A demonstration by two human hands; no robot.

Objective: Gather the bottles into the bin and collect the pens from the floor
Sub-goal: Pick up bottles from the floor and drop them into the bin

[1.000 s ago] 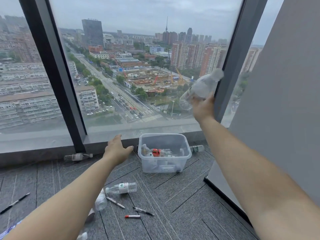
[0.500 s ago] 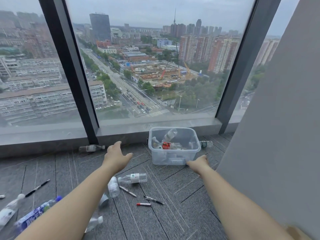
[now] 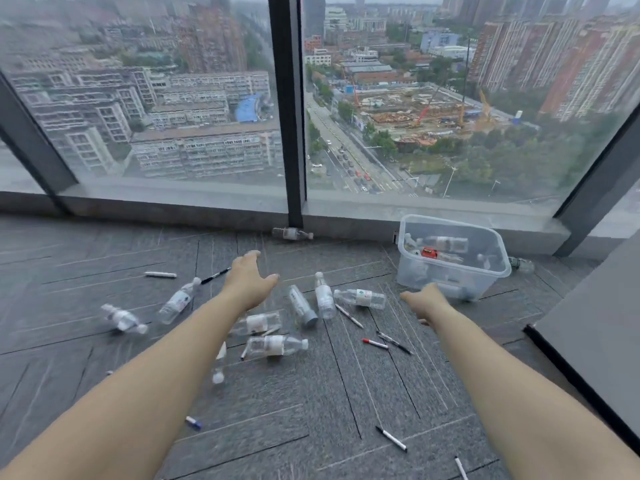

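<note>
Hovering over the floor [image 3: 311, 403] with left hand [image 3: 250, 279] spread and right hand [image 3: 423, 303] loosely open, both empty. Nearest the right hand: labelled bottle [image 3: 360, 297] lying just to its left, long axis crosswise, base toward it, bin [image 3: 433, 282] just beyond.

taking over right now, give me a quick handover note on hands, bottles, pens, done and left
Hands: left hand open and empty over the floor bottles; right hand open and empty, beside the bin.
Done: several binned bottles.
Left: bottle cluster between the hands, two left bottles, window bottle at the frame base, one far bottle behind the bin.
Pens: none collected; scattered on the floor, e.g. red-capped pen and near pen.
</note>
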